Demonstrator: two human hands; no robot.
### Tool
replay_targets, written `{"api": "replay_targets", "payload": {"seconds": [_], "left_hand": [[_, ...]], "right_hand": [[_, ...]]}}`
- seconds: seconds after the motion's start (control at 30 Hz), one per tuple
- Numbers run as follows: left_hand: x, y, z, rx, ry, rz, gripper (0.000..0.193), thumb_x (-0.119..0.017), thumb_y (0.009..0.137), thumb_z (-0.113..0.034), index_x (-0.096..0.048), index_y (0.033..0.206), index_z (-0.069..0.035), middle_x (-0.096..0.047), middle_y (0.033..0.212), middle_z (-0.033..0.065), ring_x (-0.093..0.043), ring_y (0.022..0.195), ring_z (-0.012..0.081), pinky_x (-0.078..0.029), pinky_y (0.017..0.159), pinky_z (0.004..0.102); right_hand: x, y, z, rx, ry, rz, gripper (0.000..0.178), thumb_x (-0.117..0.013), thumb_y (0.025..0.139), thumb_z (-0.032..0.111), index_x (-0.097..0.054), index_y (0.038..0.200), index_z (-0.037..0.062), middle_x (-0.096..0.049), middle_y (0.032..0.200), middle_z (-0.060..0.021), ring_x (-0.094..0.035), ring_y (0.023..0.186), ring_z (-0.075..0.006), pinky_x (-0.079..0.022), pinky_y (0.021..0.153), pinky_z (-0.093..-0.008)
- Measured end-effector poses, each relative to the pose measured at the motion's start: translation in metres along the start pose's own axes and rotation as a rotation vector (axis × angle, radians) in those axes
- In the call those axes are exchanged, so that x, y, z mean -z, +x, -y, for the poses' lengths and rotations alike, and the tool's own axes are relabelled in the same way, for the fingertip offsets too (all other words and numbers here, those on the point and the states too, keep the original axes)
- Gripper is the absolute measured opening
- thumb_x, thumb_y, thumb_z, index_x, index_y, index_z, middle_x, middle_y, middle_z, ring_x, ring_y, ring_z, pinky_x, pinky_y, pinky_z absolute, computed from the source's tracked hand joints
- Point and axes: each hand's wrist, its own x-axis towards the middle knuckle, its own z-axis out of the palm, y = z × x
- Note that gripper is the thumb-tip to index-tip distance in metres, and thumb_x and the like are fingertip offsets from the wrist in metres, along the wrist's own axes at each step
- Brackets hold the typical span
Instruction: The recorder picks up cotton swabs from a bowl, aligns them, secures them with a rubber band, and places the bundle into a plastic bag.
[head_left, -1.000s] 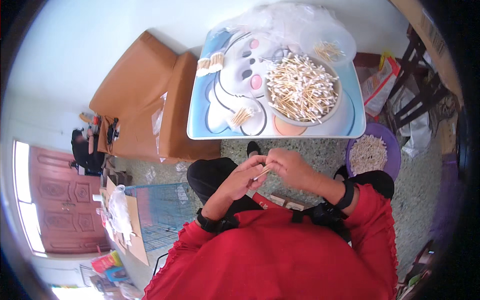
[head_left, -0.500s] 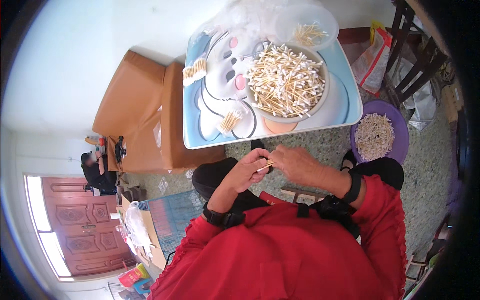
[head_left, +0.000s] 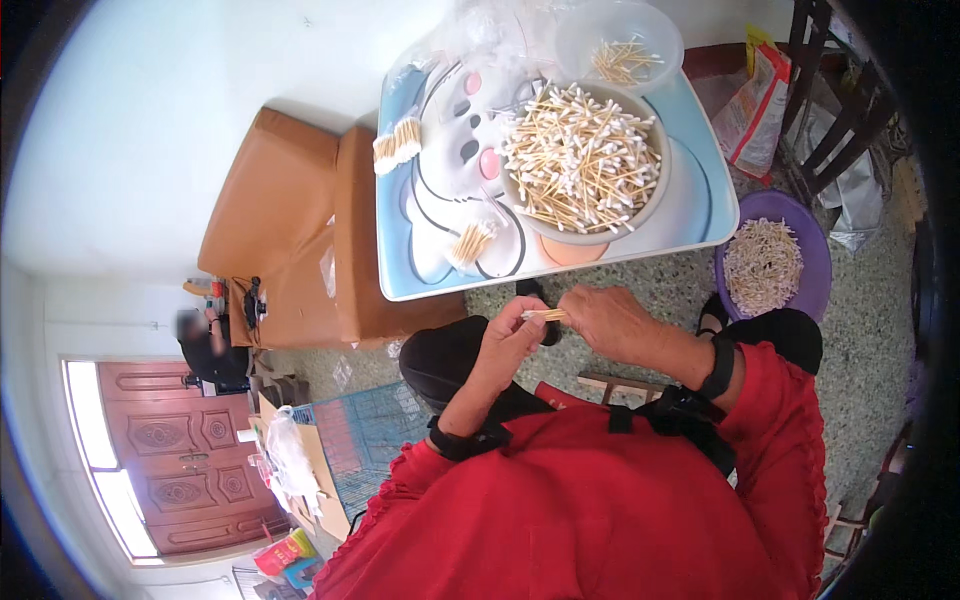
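Between my hands, above my lap, is a small bunch of cotton swabs (head_left: 546, 315) lying sideways, white tips toward the left. My left hand (head_left: 506, 345) pinches the tip end between thumb and fingers. My right hand (head_left: 610, 325) is closed around the other end, its fingertips partly hidden. Just beyond them, a blue tray table (head_left: 600, 267) with a cartoon face carries a wide bowl (head_left: 662, 172) heaped with loose swabs. Left of the bowl lie a small swab bundle (head_left: 470, 243) and further neat bundles (head_left: 397, 146). A translucent tub (head_left: 672, 45) behind the bowl holds a few swabs.
A purple basin (head_left: 822, 275) full of swabs stands on the floor at right, near a plastic sack (head_left: 752, 125) and dark chair (head_left: 840, 150). A brown sofa (head_left: 290, 210) is at left. A person (head_left: 210, 345) sits far left, beyond a blue wire cage (head_left: 365, 440).
The whole view has shifted slightly, so things sit farther right. More of the swab bunch shows between my hands, with its white tips visible at my left fingers.
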Motion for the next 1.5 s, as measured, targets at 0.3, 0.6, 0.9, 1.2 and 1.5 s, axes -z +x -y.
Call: {"api": "replay_targets", "payload": {"seconds": [0.3,0.6,0.9,1.2,1.5], "left_hand": [[0.0,0.003,-0.009,0.105,-0.001,0.075,0.024,-0.054,0.09,-0.018,-0.059,0.108,-0.003,-0.051,0.067,-0.002,-0.043,0.056,0.0057,-0.033,0.05,0.0194],[0.048,0.056,-0.062,-0.633,1.241,-0.334,0.051,-0.067,0.073,-0.014,-0.048,0.119,-0.002,-0.052,0.113,0.0178,-0.046,0.108,0.0362,-0.037,0.092,0.0421],[0.09,0.069,-0.048,-0.526,1.432,-0.226,0.053,-0.058,0.077,-0.01,-0.041,0.127,-0.004,-0.047,0.121,0.0183,-0.045,0.111,0.0349,-0.036,0.094,0.043],[0.059,0.073,-0.08,-0.525,1.347,-0.379,0.021,-0.062,0.076,-0.016,-0.055,0.091,-0.003,-0.056,0.091,0.0139,-0.053,0.092,0.0317,-0.042,0.078,0.0417],[0.043,0.099,-0.081,-0.299,1.669,-0.368,0.032,-0.061,0.076,-0.034,-0.053,0.067,-0.005,-0.056,0.07,0.0124,-0.056,0.072,0.0314,-0.042,0.063,0.0431]], "right_hand": [[-0.004,-0.007,-0.01,0.054,-0.098,-0.015,0.012,-0.051,0.082,0.014,-0.046,0.083,0.0029,-0.055,0.078,-0.0154,-0.058,0.073,-0.0348,-0.046,0.062,-0.0441],[0.003,-0.008,-0.007,0.016,-0.049,0.075,0.009,-0.049,0.08,0.009,-0.047,0.086,0.0021,-0.059,0.078,-0.0178,-0.061,0.075,-0.0356,-0.048,0.061,-0.045],[-0.001,-0.011,-0.017,-0.013,-0.002,0.083,0.011,-0.05,0.084,0.015,-0.047,0.085,0.0042,-0.057,0.079,-0.0158,-0.058,0.075,-0.0366,-0.045,0.064,-0.0473],[-0.006,-0.009,-0.022,0.016,-0.025,0.075,0.012,-0.051,0.084,0.016,-0.048,0.084,0.0037,-0.057,0.077,-0.0153,-0.059,0.074,-0.0366,-0.045,0.063,-0.0469],[-0.007,-0.013,-0.027,0.066,-0.049,0.034,0.012,-0.048,0.083,0.015,-0.049,0.083,0.0036,-0.056,0.075,-0.0155,-0.06,0.071,-0.0351,-0.046,0.061,-0.0457]]}}
